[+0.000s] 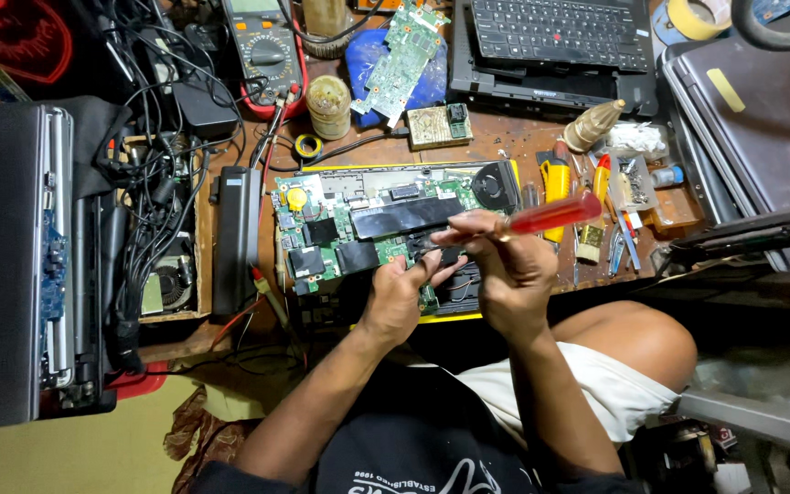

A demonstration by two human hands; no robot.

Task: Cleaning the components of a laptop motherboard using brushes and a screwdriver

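An opened laptop base with its green motherboard (pixel 340 220) and round black fan (pixel 496 186) lies on the wooden bench in front of me. My right hand (pixel 505 265) grips a screwdriver with a red translucent handle (pixel 555 213), its tip pointing down-left onto the board's lower middle. My left hand (pixel 400 293) rests on the board's near edge, fingers pinched beside the screwdriver tip. What the left fingers hold is hidden.
A long black battery (pixel 237 238) lies left of the board. A multimeter (pixel 265 50), a loose green circuit board (pixel 401 59) and a black laptop (pixel 555 46) sit behind. Tangled cables (pixel 153 165) and a closed laptop (pixel 6 265) are left; small tools (pixel 596 197) right.
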